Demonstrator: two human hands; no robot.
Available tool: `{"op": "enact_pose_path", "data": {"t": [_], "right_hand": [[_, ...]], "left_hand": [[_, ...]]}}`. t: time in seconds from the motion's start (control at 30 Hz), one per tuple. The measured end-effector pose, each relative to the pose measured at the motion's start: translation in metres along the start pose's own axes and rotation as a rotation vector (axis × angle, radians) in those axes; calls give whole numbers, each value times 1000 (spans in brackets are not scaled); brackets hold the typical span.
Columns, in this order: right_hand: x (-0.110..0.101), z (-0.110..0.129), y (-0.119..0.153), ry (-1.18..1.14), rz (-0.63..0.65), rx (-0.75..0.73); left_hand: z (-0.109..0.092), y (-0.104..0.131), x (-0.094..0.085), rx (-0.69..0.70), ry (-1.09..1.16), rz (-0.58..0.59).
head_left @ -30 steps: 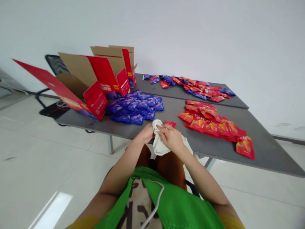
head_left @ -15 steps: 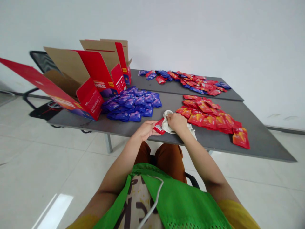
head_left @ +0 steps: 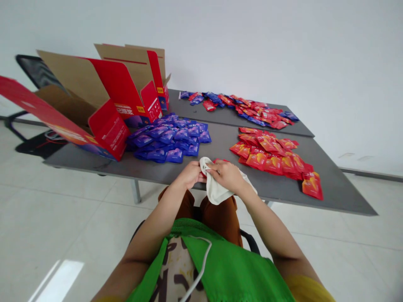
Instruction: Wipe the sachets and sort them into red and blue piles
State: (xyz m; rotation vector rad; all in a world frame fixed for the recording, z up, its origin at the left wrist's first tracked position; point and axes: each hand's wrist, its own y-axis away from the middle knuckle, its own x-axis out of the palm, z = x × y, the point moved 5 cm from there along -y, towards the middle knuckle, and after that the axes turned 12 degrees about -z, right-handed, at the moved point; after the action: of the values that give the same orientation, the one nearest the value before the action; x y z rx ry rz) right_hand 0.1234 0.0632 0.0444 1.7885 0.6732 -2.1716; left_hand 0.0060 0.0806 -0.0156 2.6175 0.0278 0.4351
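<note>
Close to the table's front edge, my left hand (head_left: 189, 175) is closed on a red sachet that is mostly covered by a white cloth (head_left: 219, 192). Only slivers of red show, by the left fingers and behind the right hand. My right hand (head_left: 229, 174) grips the cloth, its fingers pressed down over the sachet, and the loose end hangs past the table edge. Just right of my hands lies a heap of red sachets (head_left: 273, 161). To their left is a heap of blue-purple sachets (head_left: 171, 138).
Open red cartons (head_left: 110, 130) with raised brown flaps stand along the left of the grey table (head_left: 217, 144). Farther back, a mixed pile of red and blue sachets (head_left: 252, 110) lies on a second table section. A black chair (head_left: 37, 144) is at the far left.
Both hands have drawn slightly nearer to me. The cloth has spread over the red sachet, which showed more plainly before, and now hangs lower. The whole view has shifted a little.
</note>
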Motion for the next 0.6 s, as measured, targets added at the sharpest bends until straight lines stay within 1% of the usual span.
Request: {"op": "enact_pose_path", "data": {"t": [0.07, 0.13, 0.23, 0.3, 0.37, 0.4, 0.43, 0.5, 0.6], "right_hand": [[4, -8, -2, 55, 3, 64], [6, -11, -2, 115, 4, 83], [6, -18, -3, 191, 21, 121], [5, -30, -5, 251, 33, 208], [3, -41, -5, 298, 28, 279], [0, -45, -5, 305, 15, 290], [-3, -46, -4, 298, -1, 279], [-12, -42, 1, 252, -30, 211], [-27, -23, 11, 154, -28, 42]], "left_hand": [[2, 2, 2, 2, -28, 9], [3, 5, 1, 20, -38, 7], [4, 8, 1, 65, -21, 43], [5, 9, 0, 76, 2, 78], [6, 9, -3, 71, 4, 79], [6, 8, -4, 66, 0, 72], [6, 8, -5, 62, -1, 63], [6, 7, -6, 67, 18, 57], [4, 9, -3, 113, 74, 102]]}}
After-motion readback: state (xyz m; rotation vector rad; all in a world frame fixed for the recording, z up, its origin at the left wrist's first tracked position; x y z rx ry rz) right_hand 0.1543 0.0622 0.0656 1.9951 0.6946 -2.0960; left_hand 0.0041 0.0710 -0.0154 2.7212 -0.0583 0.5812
